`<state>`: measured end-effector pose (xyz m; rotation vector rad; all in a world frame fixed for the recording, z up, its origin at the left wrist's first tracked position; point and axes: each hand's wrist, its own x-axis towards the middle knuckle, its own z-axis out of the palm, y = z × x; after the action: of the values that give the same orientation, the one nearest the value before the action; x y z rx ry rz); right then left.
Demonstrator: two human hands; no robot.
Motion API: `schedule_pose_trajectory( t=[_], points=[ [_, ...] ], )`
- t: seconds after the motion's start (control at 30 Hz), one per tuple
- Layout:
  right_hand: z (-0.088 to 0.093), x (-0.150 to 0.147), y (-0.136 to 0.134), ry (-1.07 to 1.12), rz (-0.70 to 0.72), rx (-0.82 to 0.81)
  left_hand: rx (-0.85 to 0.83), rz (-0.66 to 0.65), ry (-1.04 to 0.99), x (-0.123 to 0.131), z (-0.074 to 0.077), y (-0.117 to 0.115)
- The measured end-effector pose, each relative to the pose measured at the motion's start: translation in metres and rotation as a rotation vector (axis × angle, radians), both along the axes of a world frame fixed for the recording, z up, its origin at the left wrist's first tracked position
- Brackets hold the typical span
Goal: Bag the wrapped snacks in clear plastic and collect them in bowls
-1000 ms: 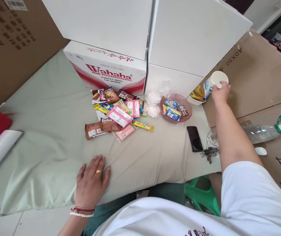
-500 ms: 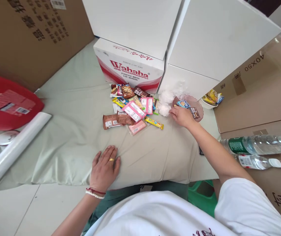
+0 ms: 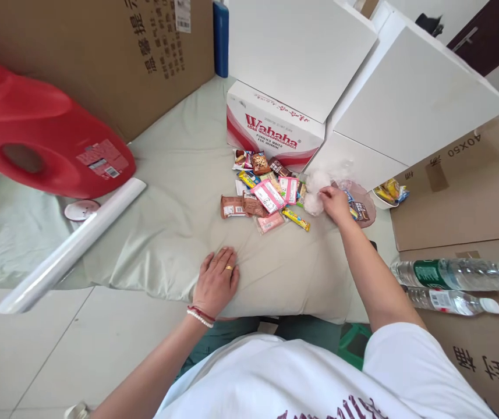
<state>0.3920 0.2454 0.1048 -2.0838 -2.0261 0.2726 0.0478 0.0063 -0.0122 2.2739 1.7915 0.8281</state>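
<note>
My right hand (image 3: 335,203) reaches to the far side of the cloth, its fingers pinched together at the edge of a whitish, bunched-up clear plastic bag (image 3: 312,203). Just behind that hand a pinkish glass bowl (image 3: 368,210) holds a few small snack packets, partly covered by the hand. Left of the plastic lies a pile of wrapped snacks: brown packets (image 3: 233,206), pink-and-white packets (image 3: 268,196) and a yellow bar (image 3: 296,219). My left hand (image 3: 217,281) rests flat, palm down, on the cloth in front of the pile, holding nothing.
A Wahaba-style white-and-red carton, lettered Wahaha (image 3: 271,131), stands behind the snacks beside white boxes (image 3: 301,52). On the left are a red jug (image 3: 57,134) and a white roll (image 3: 74,244). At right: a white bowl of snacks (image 3: 386,195) and water bottles (image 3: 463,273).
The view has swung left, so everything sits further right and more of the red jug shows. Both hands keep nearly the same places on the cloth and at the plastic.
</note>
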Motion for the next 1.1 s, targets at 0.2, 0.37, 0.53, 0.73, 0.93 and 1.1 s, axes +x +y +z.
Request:
schedule_pose_trajectory(
  t=[0.2, 0.37, 0.53, 0.73, 0.93, 1.1],
  points=[
    [0.003, 0.024, -0.061, 0.82, -0.281, 0.246, 0.038, -0.007, -0.134, -0.007, 0.004, -0.004],
    [-0.027, -0.011, -0.167, 1.34, -0.24, 0.047, -0.131, 0.05, -0.598, 0.01, 0.03, -0.013],
    [-0.058, -0.048, -0.251, 1.36, -0.215, -0.08, -0.664, -0.121, -1.245, 0.063, 0.053, -0.005],
    [-0.053, -0.049, -0.277, 1.359, -0.167, -0.117, -0.776, -0.352, -1.206, 0.104, 0.05, 0.002],
    [-0.049, -0.043, -0.277, 1.11, -0.167, -0.05, -0.628, -0.307, -1.104, 0.106, 0.045, -0.009],
    [-0.053, -0.041, -0.269, 1.415, -0.424, 0.004, -0.756, -0.13, -1.145, 0.078, 0.039, -0.011]
  ],
)
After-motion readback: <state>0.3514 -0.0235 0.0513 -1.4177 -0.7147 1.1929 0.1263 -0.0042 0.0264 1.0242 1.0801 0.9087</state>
